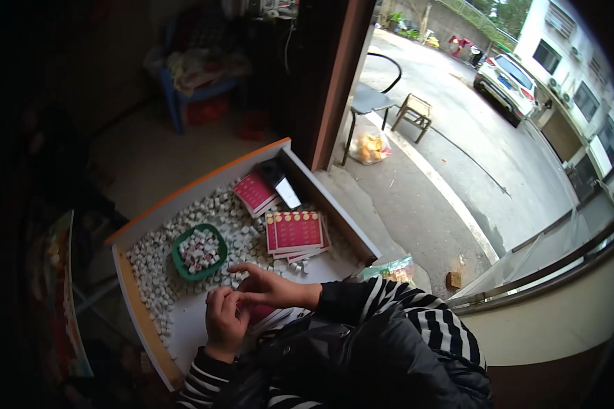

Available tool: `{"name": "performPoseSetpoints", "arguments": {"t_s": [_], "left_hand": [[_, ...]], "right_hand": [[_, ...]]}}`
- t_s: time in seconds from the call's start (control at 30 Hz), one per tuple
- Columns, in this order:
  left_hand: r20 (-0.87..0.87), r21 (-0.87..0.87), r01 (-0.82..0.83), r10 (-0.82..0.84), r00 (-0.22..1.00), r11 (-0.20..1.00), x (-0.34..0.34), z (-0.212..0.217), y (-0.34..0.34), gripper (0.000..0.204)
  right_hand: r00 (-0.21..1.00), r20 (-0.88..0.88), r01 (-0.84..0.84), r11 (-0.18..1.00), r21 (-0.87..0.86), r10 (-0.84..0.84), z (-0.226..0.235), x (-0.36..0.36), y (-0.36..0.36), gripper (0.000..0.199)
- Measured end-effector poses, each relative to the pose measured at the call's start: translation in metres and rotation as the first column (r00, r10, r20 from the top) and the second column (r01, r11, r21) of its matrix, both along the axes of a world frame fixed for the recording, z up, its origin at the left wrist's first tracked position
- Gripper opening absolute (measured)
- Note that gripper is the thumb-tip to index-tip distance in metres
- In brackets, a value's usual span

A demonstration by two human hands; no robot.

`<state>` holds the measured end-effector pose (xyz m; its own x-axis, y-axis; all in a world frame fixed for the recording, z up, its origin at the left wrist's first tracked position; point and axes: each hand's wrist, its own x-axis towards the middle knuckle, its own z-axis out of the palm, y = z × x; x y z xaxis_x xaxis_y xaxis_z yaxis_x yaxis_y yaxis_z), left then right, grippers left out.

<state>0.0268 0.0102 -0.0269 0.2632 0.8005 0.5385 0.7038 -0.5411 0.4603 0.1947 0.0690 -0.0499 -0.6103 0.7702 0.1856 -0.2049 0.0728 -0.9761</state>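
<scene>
In the tray (158,217), near its front edge: left hand (224,322) curled narrow around something small, contents not visible. Right hand (269,286) touches it, fingers extended. Green bowl (198,253), behind the hands, looks partly filled; loose caps (158,273) carpet the tray, so plenty seems left. Red cards (296,232) right of bowl. Bare tray floor only beside the hands; walls close.

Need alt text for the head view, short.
Two bare hands, left hand and right hand, meet over a shallow white tray strewn with small white caps. In the tray are a green bowl of caps and red cards.
</scene>
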Motion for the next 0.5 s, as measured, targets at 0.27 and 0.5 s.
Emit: {"name": "performPoseSetpoints", "arguments": {"t_s": [0.27, 0.5], "left_hand": [[-0.051, -0.083, -0.250, 0.247, 0.968, 0.965, -0.028, -0.011, 0.020, 0.035], [-0.329, -0.118, -0.689, 0.626, 0.707, 0.715, -0.112, -0.045, 0.025, 0.040]], "right_hand": [[0.872, 0.428, 0.078, 0.931, 0.357, -0.238, 0.047, 0.078, 0.004, 0.048], [0.046, 0.903, -0.039, 0.903, 0.429, -0.427, 0.103, 0.196, -0.029, 0.039]]}}
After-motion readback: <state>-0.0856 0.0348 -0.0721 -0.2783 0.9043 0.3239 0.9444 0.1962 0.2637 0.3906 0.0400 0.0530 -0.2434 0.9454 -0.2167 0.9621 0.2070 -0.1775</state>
